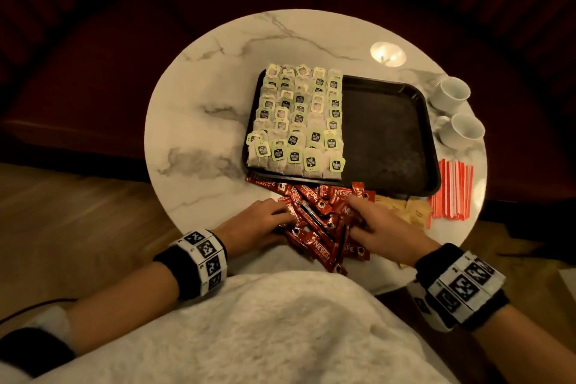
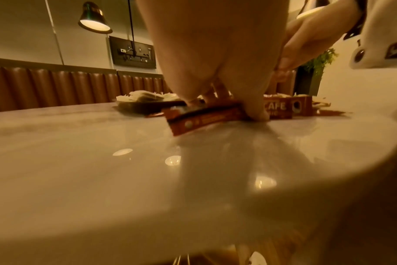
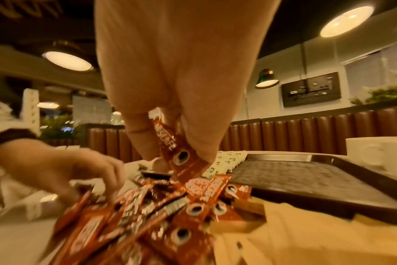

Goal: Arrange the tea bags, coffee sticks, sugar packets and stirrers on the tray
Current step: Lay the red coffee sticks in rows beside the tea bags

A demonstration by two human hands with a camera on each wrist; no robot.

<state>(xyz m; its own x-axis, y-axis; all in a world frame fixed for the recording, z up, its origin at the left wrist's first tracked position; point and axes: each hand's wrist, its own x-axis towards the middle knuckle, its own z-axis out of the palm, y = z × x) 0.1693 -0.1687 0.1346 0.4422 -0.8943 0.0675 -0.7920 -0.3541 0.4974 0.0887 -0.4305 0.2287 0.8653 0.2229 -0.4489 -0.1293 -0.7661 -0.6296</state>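
Right now the coffee sticks (image 1: 321, 221) lie in a loose red heap on the table (image 1: 193, 121), at six o'clock from the tray (image 1: 386, 134) and just off its near rim. Both hands work the heap: the left hand (image 1: 258, 221) rests curled on its nine o'clock edge, fingers on sticks, though a closed grip on any one stick cannot be made out; the right hand (image 1: 380, 227), at three o'clock, has its grip pinched on a single coffee stick (image 3: 172, 150), lifted clear of the others. Tea bags (image 1: 296, 125) already fill the tray's nine o'clock half in rows; its three o'clock half is bare. Sugar packets (image 1: 405, 212) sit beside the heap, stirrers (image 1: 452, 190) beyond them, two cups (image 1: 458, 115) at the tray's three o'clock. To do this well, I would square the sticks into a parallel bundle first, then lay them flat beside the tea bags without nudging those rows
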